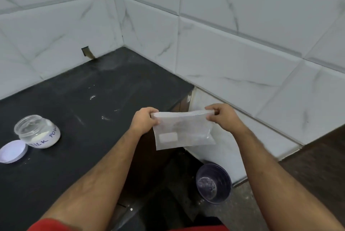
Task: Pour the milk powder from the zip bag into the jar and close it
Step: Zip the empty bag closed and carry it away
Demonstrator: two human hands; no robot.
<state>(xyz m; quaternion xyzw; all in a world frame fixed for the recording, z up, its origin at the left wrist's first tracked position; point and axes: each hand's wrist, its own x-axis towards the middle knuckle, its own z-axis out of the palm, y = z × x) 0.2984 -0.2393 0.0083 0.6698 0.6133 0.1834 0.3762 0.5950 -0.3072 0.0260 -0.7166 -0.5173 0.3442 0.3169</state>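
Black countertop [104,89] being dusted with white specks | open jar [37,131] being carried, left | lid [12,151] lying just beside it

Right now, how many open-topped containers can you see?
2: a clear glass jar on the black counter at left, and a dark purple plastic bucket on the floor below the hands. Others may lie outside view.
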